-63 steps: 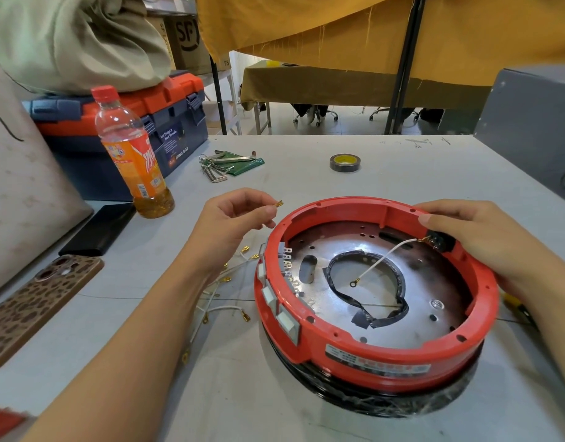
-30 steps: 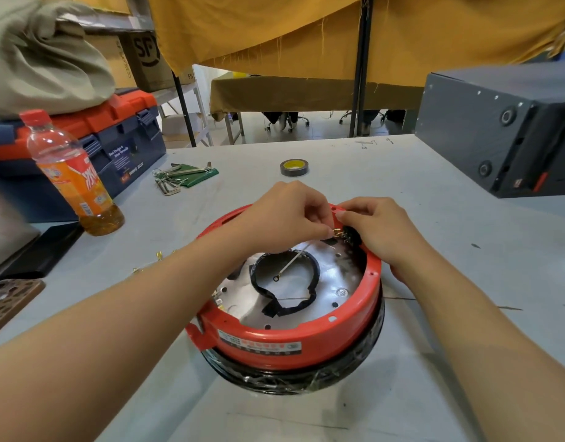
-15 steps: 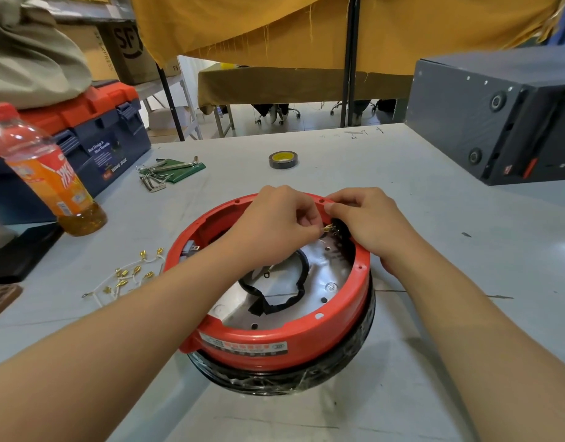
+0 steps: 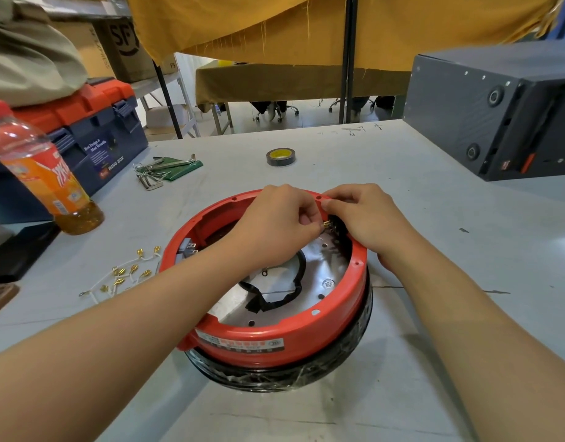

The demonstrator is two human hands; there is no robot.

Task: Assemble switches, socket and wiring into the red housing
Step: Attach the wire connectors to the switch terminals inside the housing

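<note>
The round red housing (image 4: 284,341) sits on the table on a black wrapped base, its metal floor and a black ring showing inside. My left hand (image 4: 276,228) reaches over the rim and pinches a brass wire terminal (image 4: 326,224) at the far inner wall. My right hand (image 4: 367,218) grips the black socket (image 4: 337,223) set in that wall, thumb on the rim. A white wire with a ring lug (image 4: 264,272) hangs under my left hand. Switches (image 4: 188,248) sit in the housing's left wall.
Loose white wires with brass terminals (image 4: 125,275) lie left of the housing. An orange drink bottle (image 4: 48,180), a blue and red toolbox (image 4: 93,135), hex keys (image 4: 160,170) and a tape roll (image 4: 280,156) stand further back. A dark grey box (image 4: 498,110) occupies the far right.
My left hand carried a terminal from the table's left side over the housing to the socket, where my right hand holds it. The view shifted left and closer.
</note>
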